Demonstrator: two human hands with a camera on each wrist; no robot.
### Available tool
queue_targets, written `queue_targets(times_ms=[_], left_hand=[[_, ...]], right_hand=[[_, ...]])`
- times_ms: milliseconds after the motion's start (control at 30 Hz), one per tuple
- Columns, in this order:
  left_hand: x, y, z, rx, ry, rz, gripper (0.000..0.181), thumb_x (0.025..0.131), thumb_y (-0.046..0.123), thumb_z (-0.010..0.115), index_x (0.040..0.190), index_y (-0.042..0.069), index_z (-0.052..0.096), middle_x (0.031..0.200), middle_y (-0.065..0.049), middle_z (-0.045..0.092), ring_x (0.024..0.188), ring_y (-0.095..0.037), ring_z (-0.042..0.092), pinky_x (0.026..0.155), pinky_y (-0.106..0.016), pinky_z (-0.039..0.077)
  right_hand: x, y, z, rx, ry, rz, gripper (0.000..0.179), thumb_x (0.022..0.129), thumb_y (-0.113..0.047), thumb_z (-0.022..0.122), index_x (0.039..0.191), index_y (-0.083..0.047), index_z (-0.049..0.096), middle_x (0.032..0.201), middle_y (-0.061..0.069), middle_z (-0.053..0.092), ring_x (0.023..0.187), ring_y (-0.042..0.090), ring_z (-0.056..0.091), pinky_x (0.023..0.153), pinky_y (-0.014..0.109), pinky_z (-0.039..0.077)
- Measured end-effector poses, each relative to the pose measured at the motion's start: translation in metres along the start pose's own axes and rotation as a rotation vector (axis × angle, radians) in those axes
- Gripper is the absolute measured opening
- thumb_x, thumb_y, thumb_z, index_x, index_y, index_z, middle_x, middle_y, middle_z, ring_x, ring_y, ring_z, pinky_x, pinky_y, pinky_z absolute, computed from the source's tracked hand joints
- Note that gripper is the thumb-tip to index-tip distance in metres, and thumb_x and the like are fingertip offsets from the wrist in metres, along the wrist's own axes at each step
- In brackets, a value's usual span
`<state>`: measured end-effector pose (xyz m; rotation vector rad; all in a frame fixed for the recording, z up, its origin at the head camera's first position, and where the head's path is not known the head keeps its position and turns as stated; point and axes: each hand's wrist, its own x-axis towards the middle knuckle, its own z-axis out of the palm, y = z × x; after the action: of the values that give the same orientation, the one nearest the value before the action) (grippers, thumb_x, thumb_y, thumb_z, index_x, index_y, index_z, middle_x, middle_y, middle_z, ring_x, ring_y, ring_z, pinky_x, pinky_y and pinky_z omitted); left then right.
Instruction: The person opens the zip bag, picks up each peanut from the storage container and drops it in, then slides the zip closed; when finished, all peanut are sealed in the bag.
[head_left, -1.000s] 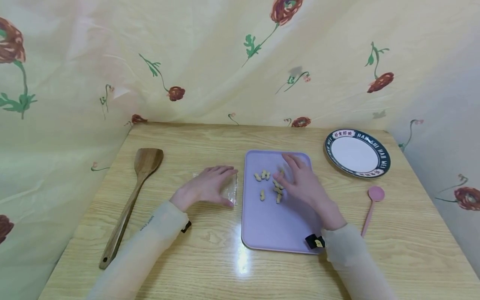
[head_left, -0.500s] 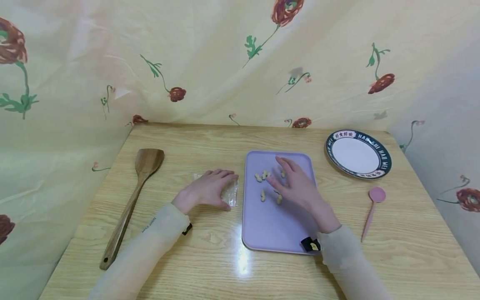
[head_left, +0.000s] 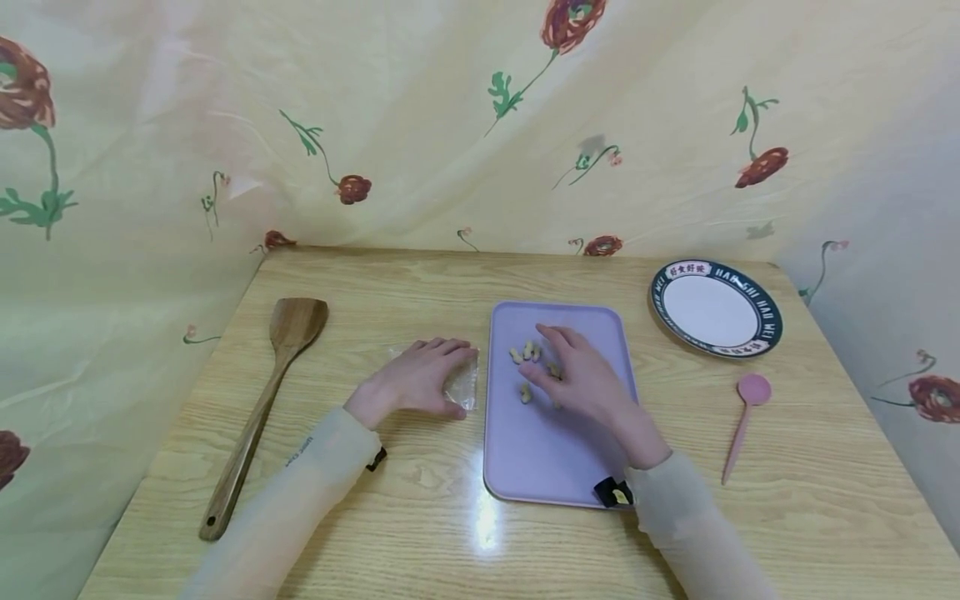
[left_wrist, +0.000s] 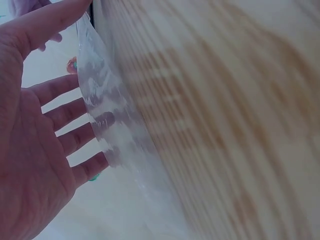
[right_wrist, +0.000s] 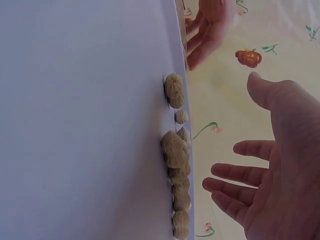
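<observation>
A clear plastic bag [head_left: 463, 385] lies on the table left of the lilac tray [head_left: 525, 458]. My left hand [head_left: 420, 375] rests over the bag with fingers spread; in the left wrist view its fingertips touch the crinkled clear plastic [left_wrist: 125, 130], and part of the bag is hidden under the hand. Several unshelled peanuts [head_left: 528, 351] are scattered on the upper half of the tray. Above them hovers my right hand [head_left: 588, 383], its fingers parted and holding nothing. The right wrist view has the peanuts [right_wrist: 176, 152] apart from the right fingertips; some are hidden in the head view.
A wooden spatula [head_left: 273, 375] lies along the left side of the table. At the back right is a white plate with a dark patterned rim [head_left: 767, 310], with a pink spoon [head_left: 753, 390] in front of it. Flowered cloth [head_left: 420, 125] hangs behind the table.
My right hand has shifted left and slightly toward me over the peanuts. The left hand has stayed almost in place on the bag, whose visible edge has shifted slightly.
</observation>
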<state>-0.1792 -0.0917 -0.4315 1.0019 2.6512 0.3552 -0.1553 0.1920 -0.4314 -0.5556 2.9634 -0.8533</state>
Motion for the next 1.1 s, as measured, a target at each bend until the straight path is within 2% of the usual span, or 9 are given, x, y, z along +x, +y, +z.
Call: queue_targets(times_ms=[333,467,700,900,1100], left_hand=[[0.006,0.005,0.003,-0.024,0.054,0.027,0.098,0.075,0.058,0.080,0.155,0.020,0.037,0.157,-0.006,0.036,0.142,-0.031,0.034,0.113,-0.056,0.026],[0.008,0.009,0.002,-0.031,0.076,0.038,0.100,0.074,0.061,0.079,0.155,0.019,0.037,0.157,-0.004,0.036,0.142,-0.029,0.035,0.113,-0.056,0.027],[0.011,0.015,0.002,-0.021,0.095,0.053,0.101,0.077,0.063,0.076,0.156,0.019,0.033,0.159,-0.004,0.033,0.143,-0.027,0.033,0.113,-0.054,0.028],[0.013,0.020,0.000,-0.019,0.131,0.074,0.099,0.078,0.062,0.076,0.156,0.019,0.032,0.159,-0.004,0.033,0.143,-0.025,0.034,0.113,-0.052,0.030],[0.014,0.025,-0.002,-0.049,0.169,0.093,0.098,0.078,0.056,0.079,0.156,0.017,0.034,0.159,-0.006,0.033,0.143,-0.026,0.034,0.112,-0.054,0.030]], right_hand=[[0.001,-0.008,0.004,-0.014,-0.019,-0.040,0.072,0.093,-0.051,0.064,0.147,-0.005,0.047,0.142,0.021,0.050,0.127,0.038,0.050,0.103,0.054,0.042],[0.002,-0.013,0.007,0.019,-0.019,-0.059,0.065,0.094,-0.046,0.066,0.141,-0.004,0.052,0.137,0.019,0.054,0.123,0.035,0.052,0.101,0.052,0.044],[0.003,-0.023,0.012,0.062,-0.013,-0.102,0.053,0.096,-0.040,0.066,0.130,-0.001,0.060,0.119,0.014,0.063,0.107,0.029,0.061,0.090,0.047,0.050],[0.006,-0.026,0.014,0.088,0.002,-0.120,0.044,0.096,-0.035,0.068,0.121,0.001,0.064,0.106,0.012,0.066,0.096,0.026,0.062,0.082,0.042,0.052],[0.009,-0.030,0.015,0.181,0.007,-0.086,0.030,0.096,-0.028,0.068,0.106,0.000,0.069,0.084,0.002,0.065,0.075,0.015,0.058,0.067,0.032,0.050]])
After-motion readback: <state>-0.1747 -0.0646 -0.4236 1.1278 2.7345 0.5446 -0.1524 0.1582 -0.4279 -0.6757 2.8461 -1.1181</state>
